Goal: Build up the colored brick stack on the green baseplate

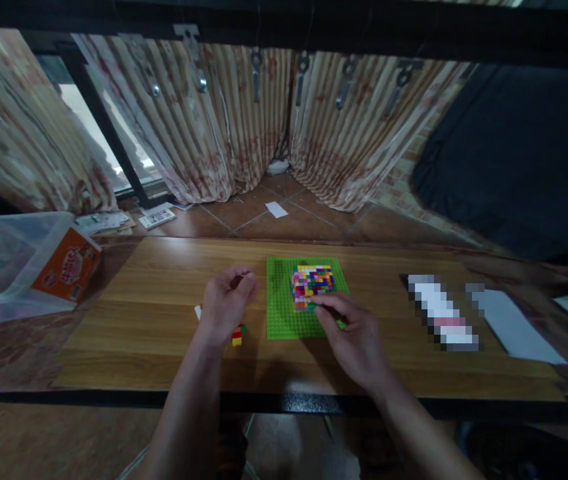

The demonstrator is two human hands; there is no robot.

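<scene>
A block built from many-coloured toy bricks stands on a green studded baseplate in the middle of the wooden table. My right hand reaches in from the right. Its index finger and thumb come close together at the block's front edge; anything between them is too small to make out. To the left of the baseplate, my left hand hovers with its fingers curled and thumb against them, and what it may hold is hidden. Several loose red, yellow and green bricks lie by the left wrist. A small white piece shows beside that hand.
A clear plastic bin with an orange label stands at the table's left. On the right lie a blurred-out object and white paper. Striped curtains hang beyond the wooden table, and metal clips dangle from a dark bar above.
</scene>
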